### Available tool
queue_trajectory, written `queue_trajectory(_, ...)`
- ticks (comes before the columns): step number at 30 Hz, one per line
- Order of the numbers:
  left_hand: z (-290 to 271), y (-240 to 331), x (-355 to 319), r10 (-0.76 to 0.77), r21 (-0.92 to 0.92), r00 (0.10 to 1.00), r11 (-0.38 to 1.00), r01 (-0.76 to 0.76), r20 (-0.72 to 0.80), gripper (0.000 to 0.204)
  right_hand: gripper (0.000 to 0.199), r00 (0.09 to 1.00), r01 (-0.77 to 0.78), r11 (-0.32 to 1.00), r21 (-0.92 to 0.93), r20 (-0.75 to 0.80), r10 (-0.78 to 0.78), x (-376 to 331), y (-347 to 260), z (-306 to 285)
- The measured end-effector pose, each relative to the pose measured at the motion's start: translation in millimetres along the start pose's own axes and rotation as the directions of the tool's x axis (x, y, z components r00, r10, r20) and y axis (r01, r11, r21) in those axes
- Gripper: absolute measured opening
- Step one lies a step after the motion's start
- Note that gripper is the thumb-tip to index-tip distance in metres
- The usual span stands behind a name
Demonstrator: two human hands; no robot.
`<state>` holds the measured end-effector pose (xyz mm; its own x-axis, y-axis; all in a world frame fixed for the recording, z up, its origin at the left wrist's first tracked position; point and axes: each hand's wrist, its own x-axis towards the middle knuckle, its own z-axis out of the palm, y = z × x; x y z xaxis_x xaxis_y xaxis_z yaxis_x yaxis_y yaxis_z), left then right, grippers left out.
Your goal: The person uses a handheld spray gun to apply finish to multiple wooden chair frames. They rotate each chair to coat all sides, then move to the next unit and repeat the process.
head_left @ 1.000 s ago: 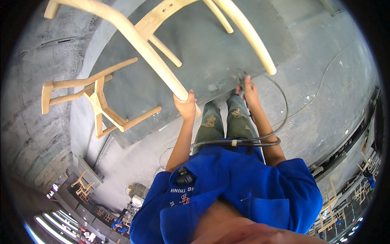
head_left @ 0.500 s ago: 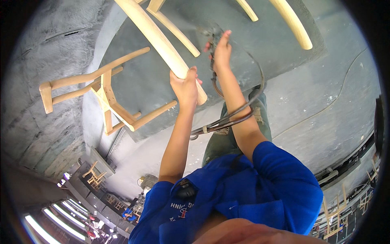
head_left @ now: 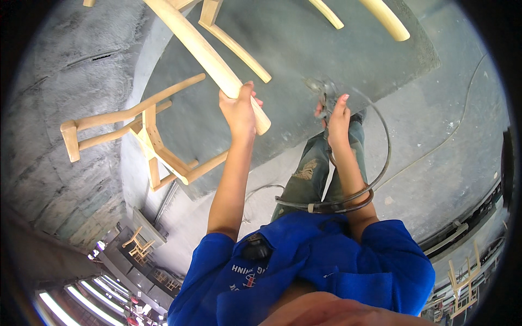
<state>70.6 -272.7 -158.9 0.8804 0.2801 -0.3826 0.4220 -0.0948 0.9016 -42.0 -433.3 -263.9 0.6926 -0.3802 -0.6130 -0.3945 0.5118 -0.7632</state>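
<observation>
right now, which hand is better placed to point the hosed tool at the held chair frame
Right, I'd judge: the right hand grips the hosed tool, while the left hand is occupied, wrapped around the held chair frame near one bar's end.

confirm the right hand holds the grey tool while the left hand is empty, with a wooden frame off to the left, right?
No: the left hand isn't empty; the head view shows it gripping a pale wooden bar. The right hand does hold the grey tool, and a wooden frame is off to the left.
</observation>
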Motion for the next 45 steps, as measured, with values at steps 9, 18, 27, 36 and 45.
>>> queue_trajectory(9, -1, 3, 9, -0.01, 0.028, 1.0, 1.0, 0.01, 0.018, 0.043, 0.077, 0.815, 0.409, 0.823, 0.395, 0.248, -0.524, 65, -83, 83)
queue_trajectory(18, -2, 4, 15, -0.019, 0.001, 0.999, 1.0, 0.019, 0.026, 0.041, 0.067, 0.726, 0.653, 0.753, -0.085, -0.213, -0.654, 146, -68, 39)
queue_trajectory(27, 0, 10, 17, -0.008, 0.012, 0.999, 1.0, 0.007, 0.041, 0.039, 0.075, 0.658, 0.751, 0.627, -0.207, 0.324, -0.68, 115, -35, 67)
queue_trajectory(36, -1, 11, 23, -0.01, 0.021, 1.0, 1.0, 0.009, 0.025, 0.037, 0.084, 0.634, 0.773, 0.609, -0.175, 0.242, -0.735, 109, -64, 57)
queue_trajectory(45, -3, 13, 30, -0.01, 0.007, 0.999, 1.0, 0.01, 0.037, 0.038, 0.088, 0.602, 0.796, 0.592, 0.126, -0.07, -0.795, 71, -60, 34)
